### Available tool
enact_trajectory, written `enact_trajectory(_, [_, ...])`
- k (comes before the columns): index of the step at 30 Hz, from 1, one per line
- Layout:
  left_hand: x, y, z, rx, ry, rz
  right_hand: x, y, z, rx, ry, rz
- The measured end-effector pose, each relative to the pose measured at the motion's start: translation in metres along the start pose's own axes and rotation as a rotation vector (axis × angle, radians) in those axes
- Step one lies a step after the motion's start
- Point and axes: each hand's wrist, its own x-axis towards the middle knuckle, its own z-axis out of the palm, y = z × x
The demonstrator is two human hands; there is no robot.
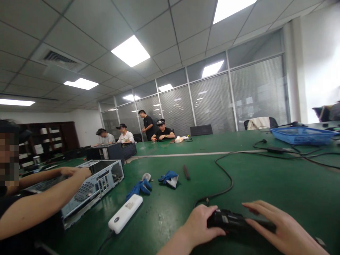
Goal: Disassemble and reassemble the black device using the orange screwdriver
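Both hands on a black, oblong plastic device (236, 222) at six o'clock on the green matte surface (278, 184).

The left hand (198, 225) grasps its near end; the right hand (278, 226) lies released, fingers flat along its far end. It looks rigid, smooth, fairly light, best gripped mid-body. A black cable (225, 173) runs toward twelve; a white power bank (125, 213) lies at nine, blue work gloves (152, 182) at ten.

Green tables (265, 177) fill an office with glass partitions (212, 102) and ceiling lights (130, 51).
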Motion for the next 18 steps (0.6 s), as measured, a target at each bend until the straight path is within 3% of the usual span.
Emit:
enact_trajectory(4, [0.0,-0.001,-0.002,-0.015,-0.004,0.024,0.0,0.032,0.001,-0.067,-0.088,0.092])
enact_trajectory(10, [0.0,-0.008,0.002,-0.01,0.017,0.061,-0.004,0.022,-0.004,0.036,-0.284,0.101])
enact_trajectory(14, [-0.001,-0.005,-0.003,-0.01,0.051,0.084,-0.005,0.024,0.0,-0.008,-0.267,0.129])
enact_trajectory(18, [-0.003,0.003,-0.015,-0.036,0.114,0.025,-0.006,0.059,0.007,-0.127,-0.184,0.172])
